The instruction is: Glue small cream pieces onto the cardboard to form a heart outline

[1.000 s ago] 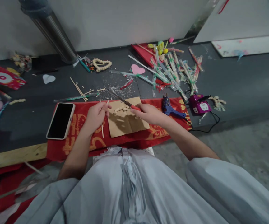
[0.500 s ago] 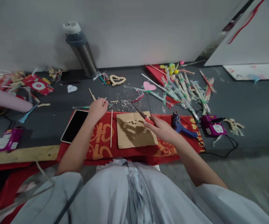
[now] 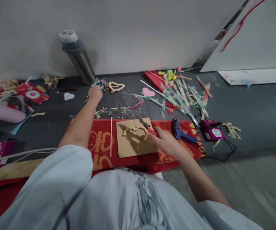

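Note:
My left hand (image 3: 95, 92) is stretched far forward and rests on the dark surface by a metal bottle (image 3: 77, 56), next to a heart of small beads (image 3: 116, 86). Its fingers curl down; whether they hold anything is hidden. My right hand (image 3: 165, 141) grips red-handled scissors (image 3: 144, 124), their blades pointing up and left over a brown card (image 3: 135, 137). The card carries a partial heart outline of small pieces. A thin wooden stick (image 3: 111, 136) lies on the red cloth (image 3: 99, 143) left of the card.
A blue glue gun (image 3: 182, 133) and a purple device (image 3: 211, 130) with a black cord lie to the right. Several wrapped sticks (image 3: 181, 94) are piled behind them, beside a pink paper heart (image 3: 148, 92). Red packets (image 3: 32, 93) and a pink cylinder (image 3: 3, 112) sit on the left.
My left hand let go of the thin stick, which now lies on the red cloth, and reached forward to the bottle's base. The view tilted up. My right hand kept the scissors.

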Action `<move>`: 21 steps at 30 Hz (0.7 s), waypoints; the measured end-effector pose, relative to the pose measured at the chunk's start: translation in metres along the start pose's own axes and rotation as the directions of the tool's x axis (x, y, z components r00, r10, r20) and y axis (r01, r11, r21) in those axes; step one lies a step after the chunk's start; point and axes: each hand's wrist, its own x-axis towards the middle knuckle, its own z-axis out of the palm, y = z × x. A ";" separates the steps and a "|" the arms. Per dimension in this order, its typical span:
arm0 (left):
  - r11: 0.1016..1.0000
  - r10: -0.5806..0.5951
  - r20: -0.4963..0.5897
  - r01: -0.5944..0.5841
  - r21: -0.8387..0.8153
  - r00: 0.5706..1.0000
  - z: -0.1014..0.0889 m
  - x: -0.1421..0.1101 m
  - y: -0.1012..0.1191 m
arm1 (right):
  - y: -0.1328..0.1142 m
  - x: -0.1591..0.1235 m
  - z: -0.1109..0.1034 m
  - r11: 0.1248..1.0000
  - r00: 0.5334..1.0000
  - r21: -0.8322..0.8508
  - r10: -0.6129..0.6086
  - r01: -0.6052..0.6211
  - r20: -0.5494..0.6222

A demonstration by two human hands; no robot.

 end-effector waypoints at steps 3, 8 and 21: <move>1.000 0.003 0.003 -0.004 0.020 1.000 0.002 0.002 0.001 | 0.003 0.001 0.000 1.000 1.000 -0.002 0.014 -0.014 0.005; 0.998 0.033 -0.019 -0.031 0.063 0.999 -0.005 -0.016 0.008 | 0.001 0.003 0.000 1.000 1.000 -0.003 0.015 -0.015 0.008; 0.942 0.311 0.238 -0.264 -0.209 0.920 -0.024 -0.124 0.027 | -0.006 0.005 0.012 0.999 0.999 0.037 0.009 -0.011 0.042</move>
